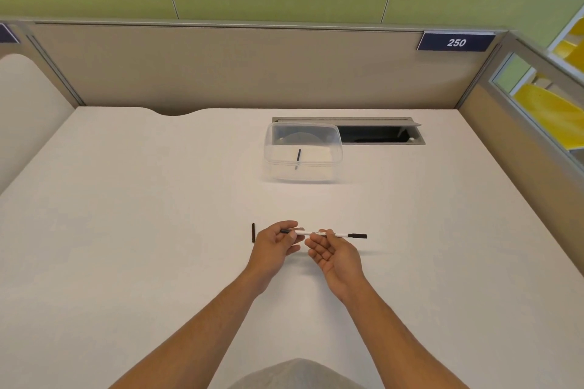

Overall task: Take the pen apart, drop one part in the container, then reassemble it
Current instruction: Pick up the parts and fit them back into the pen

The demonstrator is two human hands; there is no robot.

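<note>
Both hands hold a white pen (322, 233) level above the white desk, its black end pointing right. My left hand (276, 243) pinches the dark tip end on the left. My right hand (333, 251) grips the white barrel near its middle, palm up. A short black pen cap (253, 233) lies on the desk just left of my left hand. Farther back stands a clear plastic container (302, 133) without a lid, and a thin dark pen part (298, 159) lies inside it.
An open cable hatch (379, 134) is set into the desk behind and right of the container. Beige partition walls close off the back and right sides. A curved notch cuts the desk's far left edge (173, 112).
</note>
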